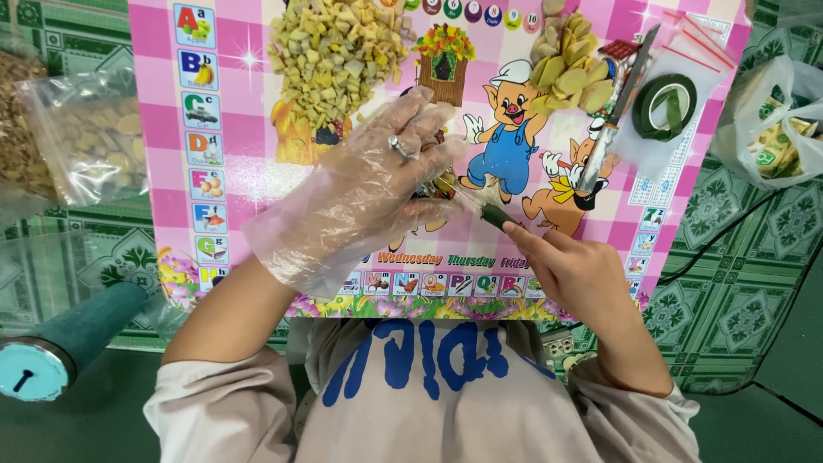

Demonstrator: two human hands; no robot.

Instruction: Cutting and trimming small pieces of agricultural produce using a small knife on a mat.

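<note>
Two hands meet over one small green piece at the middle of the pink picture board (240, 163); findings run left to right.

- Clear bag (90, 137) of pale chips lies at 9 o'clock from the left hand, well apart, off the board's edge.
- Teal roll (60, 347) rests at 8 o'clock, near the person's left sleeve.
- Left hand (364, 189), in a loose clear plastic glove, is half curled, fingertips bent down onto the near end of a thin clear strip; what lies under the palm is hidden.
- Pile of yellow chunks (334, 56) sits at 12 o'clock from that hand, just beside the fingertips.
- Green piece (495, 216) lies at 3 o'clock from the left hand, at 10 o'clock from the right. Its long axis runs from 10 to 4 o'clock.
- Right hand (583, 274), bare, pinches the lower end of the piece between thumb and forefinger, other fingers folded. It is the nearer hand.
- Knife (619, 107) lies at 1 o'clock from the right hand, blade pointing to 1 o'clock.
- Green tape roll (664, 107) sits just beside the knife.
</note>
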